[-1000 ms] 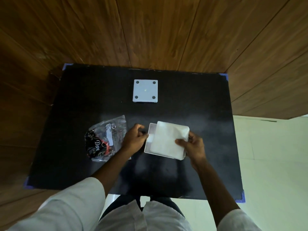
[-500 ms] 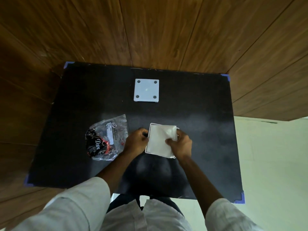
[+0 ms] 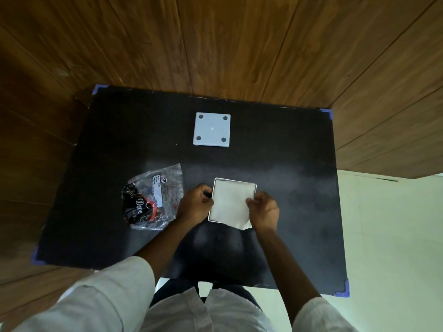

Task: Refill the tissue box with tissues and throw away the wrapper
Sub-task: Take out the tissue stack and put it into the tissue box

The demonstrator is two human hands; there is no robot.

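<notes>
White tissues [image 3: 231, 203] in box [image 3: 255, 186]; wrapper [image 3: 153, 200] apparently empty.

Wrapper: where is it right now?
Head view: the wrapper lies on the black table, just left of the left hand and the tissue box.

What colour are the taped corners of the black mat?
Blue-purple tape on the black mat's corners, clearest in the head view.

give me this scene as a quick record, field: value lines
surface: black table
tissue box: open, near centre, tissues inside, one corner hanging over the near edge
left hand: on the box's left side
right hand: pressing tissues at the right edge
wrapper: empty, left of box, not yet thrown away
box lid: farther back, apart
</notes>
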